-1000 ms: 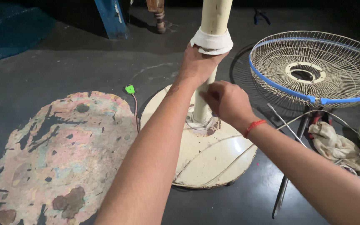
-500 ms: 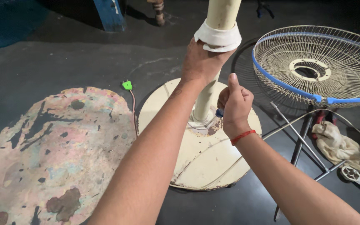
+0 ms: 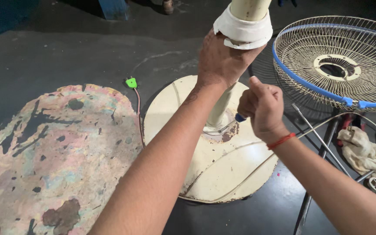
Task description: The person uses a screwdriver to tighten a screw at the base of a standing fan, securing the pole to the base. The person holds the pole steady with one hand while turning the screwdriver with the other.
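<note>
Left hand (image 3: pixel 220 58) wrapped around the cream pole (image 3: pixel 221 106) just under its white collar (image 3: pixel 243 30); right hand (image 3: pixel 262 106) fisted on a blue-handled screwdriver (image 3: pixel 239 117), tip angled down to the pole's foot at the centre of the round base (image 3: pixel 205 169). Left of the base: a green plug (image 3: pixel 131 82) and a worn, paint-flaked patch (image 3: pixel 48 152). Right of it: a blue-rimmed wire fan guard (image 3: pixel 336 65), metal rods (image 3: pixel 314 135), and a crumpled rag (image 3: pixel 364 150). Bare dark floor (image 3: pixel 66 48) lies beyond the base's far edge.

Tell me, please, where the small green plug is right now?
In the head view the small green plug lies on the dark floor, left of the round cream fan base, at the top edge of the worn, paint-flecked patch.
</note>
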